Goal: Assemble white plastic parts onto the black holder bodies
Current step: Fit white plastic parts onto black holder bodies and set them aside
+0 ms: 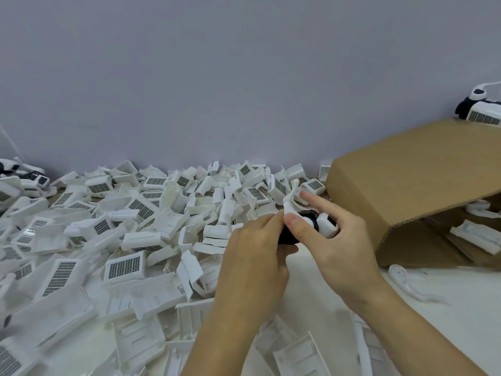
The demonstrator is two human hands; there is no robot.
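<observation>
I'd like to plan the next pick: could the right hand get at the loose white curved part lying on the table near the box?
Probably not yet: the right hand is gripping the black holder body, though nothing covers the white curved part.

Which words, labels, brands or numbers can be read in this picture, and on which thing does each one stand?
None can be read.
The cardboard box shows plain brown sides.
The white plastic parts carry only dark grids, no print.
The black holder body in the left hand and right hand shows no label.

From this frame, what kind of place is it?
Likely a small-parts assembly bench: a heap of identical white plastic parts, an open cardboard box beside it, and both hands fitting a white piece to a black holder body.
</observation>
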